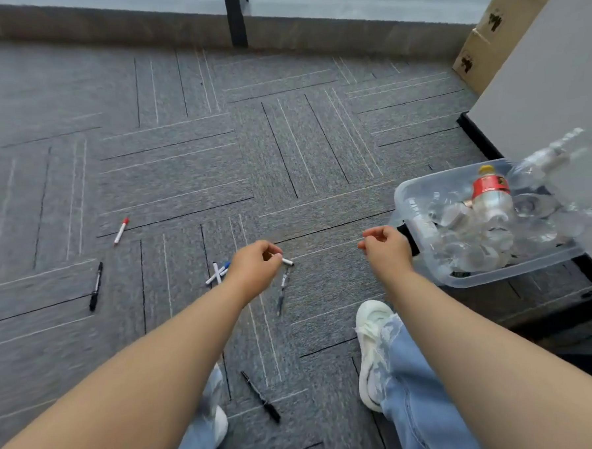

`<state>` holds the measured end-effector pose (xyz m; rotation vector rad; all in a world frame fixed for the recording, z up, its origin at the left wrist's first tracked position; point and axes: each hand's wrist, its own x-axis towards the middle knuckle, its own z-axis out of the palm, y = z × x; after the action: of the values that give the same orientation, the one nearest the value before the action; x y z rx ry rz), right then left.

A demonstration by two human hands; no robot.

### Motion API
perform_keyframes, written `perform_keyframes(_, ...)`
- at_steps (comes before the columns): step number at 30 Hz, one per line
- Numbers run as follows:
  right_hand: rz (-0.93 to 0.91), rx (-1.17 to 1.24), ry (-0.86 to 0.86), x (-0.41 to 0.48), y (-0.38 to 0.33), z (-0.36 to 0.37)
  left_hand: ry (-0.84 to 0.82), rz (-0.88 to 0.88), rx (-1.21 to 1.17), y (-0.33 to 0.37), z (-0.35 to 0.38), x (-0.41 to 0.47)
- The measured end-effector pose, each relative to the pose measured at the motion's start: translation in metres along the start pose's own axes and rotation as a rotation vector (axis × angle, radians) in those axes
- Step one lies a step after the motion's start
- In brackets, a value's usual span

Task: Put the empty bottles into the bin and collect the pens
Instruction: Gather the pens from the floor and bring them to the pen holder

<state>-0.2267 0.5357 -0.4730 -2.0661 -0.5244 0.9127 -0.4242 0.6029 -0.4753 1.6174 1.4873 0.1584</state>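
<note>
The bottles lie heaped in the clear bin on the carpet floor at the right. A further bottle is smeared by blur above the bin's far rim, so the step in hand looks to be the pens. The left hand has its fingers curled and appears to pinch a white pen, whose end pokes out past the fingertips, though blur leaves the grip uncertain. The right hand hangs just beside the bin's black handle, fingers loosely curled round nothing visible.

It would go best to keep collected pens parallel in one hand and pick with the other, nearest first. The dark pen lies just below the left hand and the crossed pens just beside its wrist. Lift the upper of that pair first so the lower does not roll. The long black pen and the red-capped pen lie well apart to the left and need a reach.

A short black pen lies between the shoes and a careless step could tread on it. A cardboard box stands in the far corner, out of the way
</note>
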Motion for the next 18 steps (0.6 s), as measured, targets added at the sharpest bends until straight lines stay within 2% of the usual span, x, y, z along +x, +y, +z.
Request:
perform_keyframes(5, 0.043, -0.008, -0.161, -0.032, 0.023, 0.079, 0.088, -0.164, -0.012, -0.089, -0.032, -0.025)
perform_keyframes(9, 0.058, -0.086, -0.293, -0.062, 0.048, 0.130, 0.088, -0.235, -0.012, -0.143, -0.032, -0.044)
perform_keyframes(13, 0.048, -0.228, -0.382, -0.084, 0.092, 0.164, 0.065, -0.257, -0.035, -0.189, -0.015, -0.060)
perform_keyframes(18, 0.081, -0.526, -0.495, -0.109, 0.162, 0.199, 0.103, -0.290, -0.075, -0.235, -0.006, -0.066)
